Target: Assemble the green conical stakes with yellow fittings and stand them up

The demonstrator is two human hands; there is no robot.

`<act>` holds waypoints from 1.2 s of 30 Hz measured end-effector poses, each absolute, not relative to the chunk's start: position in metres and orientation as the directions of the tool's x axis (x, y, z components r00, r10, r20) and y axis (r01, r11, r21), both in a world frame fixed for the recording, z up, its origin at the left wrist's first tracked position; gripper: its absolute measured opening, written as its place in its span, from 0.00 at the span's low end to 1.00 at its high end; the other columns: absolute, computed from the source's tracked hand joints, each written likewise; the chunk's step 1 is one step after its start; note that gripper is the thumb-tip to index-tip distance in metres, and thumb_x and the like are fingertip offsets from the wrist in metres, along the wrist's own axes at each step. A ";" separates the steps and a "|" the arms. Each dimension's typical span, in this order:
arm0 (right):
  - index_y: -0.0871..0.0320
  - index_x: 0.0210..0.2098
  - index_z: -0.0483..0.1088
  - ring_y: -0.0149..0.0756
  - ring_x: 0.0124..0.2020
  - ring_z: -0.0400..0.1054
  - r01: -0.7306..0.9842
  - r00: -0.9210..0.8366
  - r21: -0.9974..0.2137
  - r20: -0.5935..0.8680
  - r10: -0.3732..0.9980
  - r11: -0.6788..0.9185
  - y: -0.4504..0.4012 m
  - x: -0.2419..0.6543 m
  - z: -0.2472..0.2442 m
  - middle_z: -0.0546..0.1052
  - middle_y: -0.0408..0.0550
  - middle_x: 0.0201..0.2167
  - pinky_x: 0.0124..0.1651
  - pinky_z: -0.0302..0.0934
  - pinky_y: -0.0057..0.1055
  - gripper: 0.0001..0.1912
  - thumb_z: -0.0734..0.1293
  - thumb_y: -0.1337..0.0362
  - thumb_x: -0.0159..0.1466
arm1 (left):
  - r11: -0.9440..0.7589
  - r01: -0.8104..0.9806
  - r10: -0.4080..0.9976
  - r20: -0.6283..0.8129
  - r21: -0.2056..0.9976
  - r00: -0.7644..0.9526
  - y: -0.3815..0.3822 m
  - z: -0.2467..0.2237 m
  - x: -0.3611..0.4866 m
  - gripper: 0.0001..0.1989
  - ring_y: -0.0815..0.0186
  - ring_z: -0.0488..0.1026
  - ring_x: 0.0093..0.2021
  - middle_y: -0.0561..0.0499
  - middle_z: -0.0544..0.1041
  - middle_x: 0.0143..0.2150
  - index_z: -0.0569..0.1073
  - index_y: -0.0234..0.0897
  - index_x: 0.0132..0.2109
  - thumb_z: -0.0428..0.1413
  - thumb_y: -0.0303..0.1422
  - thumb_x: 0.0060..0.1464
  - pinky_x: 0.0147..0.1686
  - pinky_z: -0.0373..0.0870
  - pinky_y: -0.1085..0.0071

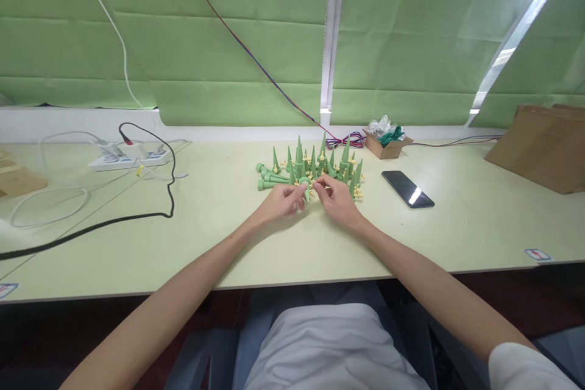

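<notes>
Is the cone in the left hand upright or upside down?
Upside down: in the left hand, the cone shows its wide end uppermost, with its narrow tip pointing down.

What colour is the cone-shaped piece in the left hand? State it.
Green: the cone-shaped piece in the left hand shows in the head view.

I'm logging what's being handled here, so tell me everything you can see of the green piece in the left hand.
The green piece is small and light green, and looks like plastic. It has a wide, rounded end and tapers to a tip that points toward the near table edge. The left hand pinches it by thumb and fingers, in front of the other green cones. The right hand is close beside it; any contact is too small to tell.
</notes>
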State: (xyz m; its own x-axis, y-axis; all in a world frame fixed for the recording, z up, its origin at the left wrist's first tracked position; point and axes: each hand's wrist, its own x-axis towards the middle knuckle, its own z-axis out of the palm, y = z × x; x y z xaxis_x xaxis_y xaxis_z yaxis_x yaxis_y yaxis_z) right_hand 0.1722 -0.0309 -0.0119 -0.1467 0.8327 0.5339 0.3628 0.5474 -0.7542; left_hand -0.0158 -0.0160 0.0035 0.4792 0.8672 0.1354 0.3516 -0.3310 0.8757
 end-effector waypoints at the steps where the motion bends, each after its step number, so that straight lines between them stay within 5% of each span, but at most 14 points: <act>1: 0.56 0.32 0.66 0.30 0.23 0.56 0.368 -0.146 -0.751 0.534 0.832 0.547 -0.031 0.172 -0.012 0.67 0.41 0.26 0.29 0.51 0.29 0.13 0.60 0.55 0.69 | -0.347 0.354 0.861 0.145 0.868 0.488 -0.016 0.004 -0.017 0.32 0.70 0.63 0.17 0.51 0.68 0.16 0.73 0.34 0.25 0.46 0.57 0.61 0.23 0.61 0.70; 11: 0.55 0.27 0.58 0.32 0.24 0.55 0.445 -0.135 -0.717 0.538 0.832 0.536 -0.031 0.172 -0.011 0.62 0.40 0.22 0.31 0.50 0.30 0.16 0.57 0.56 0.71 | -0.485 0.452 0.843 0.261 0.749 0.471 -0.025 0.007 -0.015 0.17 0.69 0.64 0.20 0.55 0.68 0.20 0.70 0.37 0.32 0.55 0.48 0.57 0.23 0.57 0.71; 24: 0.54 0.25 0.52 0.32 0.24 0.54 0.457 -0.114 -0.719 0.536 0.836 0.523 -0.029 0.171 -0.013 0.59 0.39 0.21 0.30 0.48 0.31 0.20 0.55 0.54 0.72 | -0.628 0.577 0.777 0.452 0.522 0.438 -0.010 -0.005 -0.016 0.18 0.67 0.65 0.27 0.50 0.73 0.33 0.69 0.37 0.36 0.55 0.49 0.59 0.30 0.60 0.69; 30: 0.55 0.28 0.58 0.31 0.24 0.54 0.420 -0.091 -0.749 0.527 0.845 0.512 -0.031 0.168 -0.011 0.61 0.39 0.22 0.30 0.49 0.31 0.18 0.57 0.53 0.71 | -0.537 0.601 0.842 0.412 0.591 0.347 -0.011 -0.001 -0.013 0.19 0.67 0.65 0.26 0.51 0.73 0.28 0.69 0.37 0.31 0.56 0.49 0.58 0.28 0.57 0.70; 36: 0.55 0.31 0.61 0.31 0.24 0.55 0.372 -0.072 -0.771 0.531 0.844 0.517 -0.030 0.168 -0.013 0.64 0.40 0.24 0.30 0.51 0.30 0.15 0.57 0.52 0.70 | -0.384 0.394 0.897 0.237 0.835 0.373 -0.010 0.000 -0.013 0.23 0.70 0.62 0.20 0.53 0.69 0.23 0.73 0.35 0.30 0.52 0.51 0.59 0.23 0.57 0.70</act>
State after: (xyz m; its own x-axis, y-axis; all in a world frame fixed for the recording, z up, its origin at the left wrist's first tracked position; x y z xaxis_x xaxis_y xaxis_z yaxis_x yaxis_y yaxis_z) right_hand 0.1683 -0.0298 -0.0127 -0.0718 0.8443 0.5310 0.3719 0.5166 -0.7712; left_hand -0.0130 -0.0101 0.0000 0.3731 0.8971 0.2368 0.3935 -0.3841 0.8352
